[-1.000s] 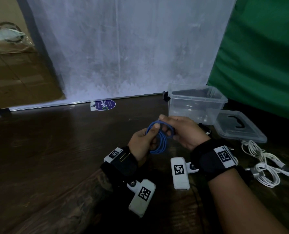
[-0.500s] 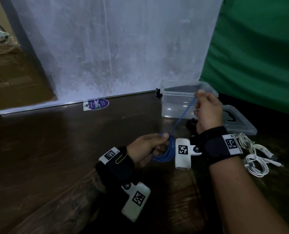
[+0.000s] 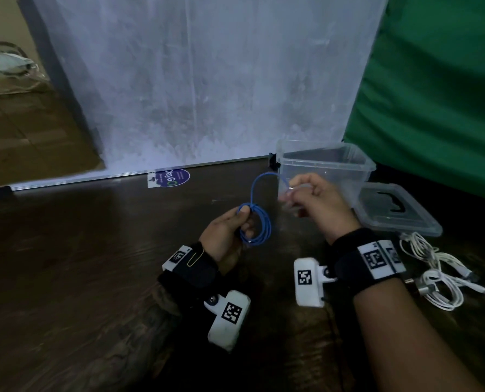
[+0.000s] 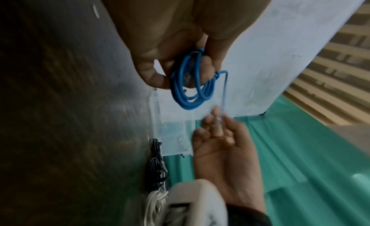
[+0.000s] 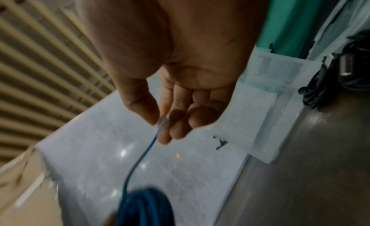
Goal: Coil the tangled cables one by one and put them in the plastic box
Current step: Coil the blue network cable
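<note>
**Last loop of the blue cable, box waiting just behind**

Over the dark table, from the head view, my left hand [image 3: 224, 236] grips the blue cable [image 3: 257, 224] as a coil, thumb on top, loops hanging below the fingers. One free strand arcs up from the coil and bends across to my right hand [image 3: 310, 199], which pinches the tail end. So the tail runs left to right, hand to hand, and the right hand is the nearer one to the clear plastic box [image 3: 363, 165], which stands just behind it. I see no cable inside the box. Its lid [image 3: 422, 222] lies beside it on the right, and a tangle of white cables [image 3: 436, 278] sits near my right wrist.

Switching to the left wrist: fingers [image 4: 207, 68] curled through several blue turns, the coil [image 4: 190, 87] hanging toward the box [image 4: 172, 131]. A black cable bundle [image 4: 157, 163] lies on the table beyond.

Right wrist now: thumb and fingertips [image 5: 176, 128] nip the clear plug [image 5: 163, 122], with the blue strand dropping away to the blurred coil at the bottom edge. My read: one more wrap, then the coil goes straight back into the box.
</note>
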Action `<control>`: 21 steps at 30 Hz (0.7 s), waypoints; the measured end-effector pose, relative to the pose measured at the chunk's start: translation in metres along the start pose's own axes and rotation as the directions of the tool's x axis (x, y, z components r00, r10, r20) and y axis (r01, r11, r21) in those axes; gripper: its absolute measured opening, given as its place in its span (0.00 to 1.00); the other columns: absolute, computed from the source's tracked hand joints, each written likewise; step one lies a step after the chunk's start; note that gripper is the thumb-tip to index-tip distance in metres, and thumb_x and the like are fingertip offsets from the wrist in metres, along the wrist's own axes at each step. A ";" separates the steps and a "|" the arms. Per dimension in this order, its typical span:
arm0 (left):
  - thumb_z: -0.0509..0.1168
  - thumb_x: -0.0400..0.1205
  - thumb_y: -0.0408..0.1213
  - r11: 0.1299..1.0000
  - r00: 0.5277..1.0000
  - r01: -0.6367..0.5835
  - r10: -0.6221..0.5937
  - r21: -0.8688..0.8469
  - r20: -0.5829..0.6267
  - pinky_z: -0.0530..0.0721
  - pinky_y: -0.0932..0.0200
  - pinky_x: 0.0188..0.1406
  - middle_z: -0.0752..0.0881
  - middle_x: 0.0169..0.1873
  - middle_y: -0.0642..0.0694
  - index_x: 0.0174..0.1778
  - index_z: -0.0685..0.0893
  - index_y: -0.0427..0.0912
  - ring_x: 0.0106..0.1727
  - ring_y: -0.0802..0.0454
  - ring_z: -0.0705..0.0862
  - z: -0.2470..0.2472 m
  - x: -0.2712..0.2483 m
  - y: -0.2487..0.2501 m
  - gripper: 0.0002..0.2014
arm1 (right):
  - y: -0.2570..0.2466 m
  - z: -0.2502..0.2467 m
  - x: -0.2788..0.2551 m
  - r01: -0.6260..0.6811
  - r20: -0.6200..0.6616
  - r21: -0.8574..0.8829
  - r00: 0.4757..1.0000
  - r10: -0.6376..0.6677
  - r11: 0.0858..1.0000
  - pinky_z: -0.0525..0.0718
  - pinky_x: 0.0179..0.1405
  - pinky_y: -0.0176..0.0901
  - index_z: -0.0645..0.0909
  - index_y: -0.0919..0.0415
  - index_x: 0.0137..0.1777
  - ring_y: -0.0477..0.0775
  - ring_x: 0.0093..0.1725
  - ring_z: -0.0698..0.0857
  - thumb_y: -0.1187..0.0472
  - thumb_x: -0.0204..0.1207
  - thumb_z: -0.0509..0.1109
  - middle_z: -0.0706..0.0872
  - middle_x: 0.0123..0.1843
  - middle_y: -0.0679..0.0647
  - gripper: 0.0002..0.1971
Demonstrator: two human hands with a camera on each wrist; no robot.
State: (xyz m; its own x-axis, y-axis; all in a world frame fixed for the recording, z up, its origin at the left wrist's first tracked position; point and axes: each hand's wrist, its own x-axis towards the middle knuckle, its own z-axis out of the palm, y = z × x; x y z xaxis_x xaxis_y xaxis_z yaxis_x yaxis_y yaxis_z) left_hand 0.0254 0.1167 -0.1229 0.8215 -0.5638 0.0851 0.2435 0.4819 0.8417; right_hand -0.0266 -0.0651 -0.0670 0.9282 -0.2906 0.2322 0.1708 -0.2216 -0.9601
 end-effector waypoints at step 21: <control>0.58 0.85 0.36 0.999 1.000 0.004 -0.005 0.047 0.020 0.82 0.61 0.36 0.80 0.31 0.44 0.48 0.86 0.37 0.34 0.51 0.82 -0.007 0.000 0.004 0.11 | 0.015 0.045 -0.005 -0.023 0.225 -0.054 0.974 0.035 0.998 0.89 0.55 0.49 0.79 0.57 0.60 0.53 0.46 0.91 0.53 0.73 0.79 0.93 0.44 0.54 0.19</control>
State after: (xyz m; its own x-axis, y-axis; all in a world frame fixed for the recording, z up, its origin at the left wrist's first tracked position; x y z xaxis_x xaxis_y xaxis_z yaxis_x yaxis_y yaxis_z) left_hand 0.0303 0.1230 -0.1237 0.8096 -0.5798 0.0917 0.2223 0.4474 0.8662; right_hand -0.0137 -0.0253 -0.0892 0.9841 -0.0816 0.1579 0.1313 -0.2650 -0.9553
